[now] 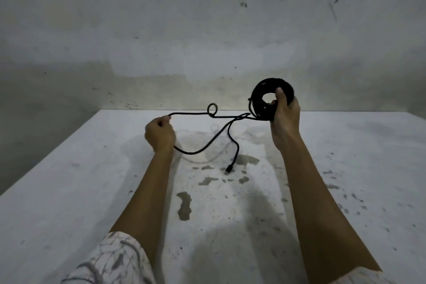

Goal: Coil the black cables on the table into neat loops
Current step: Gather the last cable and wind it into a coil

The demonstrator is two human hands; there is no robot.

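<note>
Currently the right hand point(284, 113) holds the black cable's coil point(272, 98) upright above the far right of the white counter point(69, 191), thumb hooked through the centre hole and fingers wrapped round the outer turns. Left hand point(160, 134), fist curled, pinches the loose cable point(205, 148) above the counter's far middle; between the hands the strand runs taut with a small kinked loop point(212, 109), then sags, and its plug end point(229, 169) hangs close to the stained counter.
</note>
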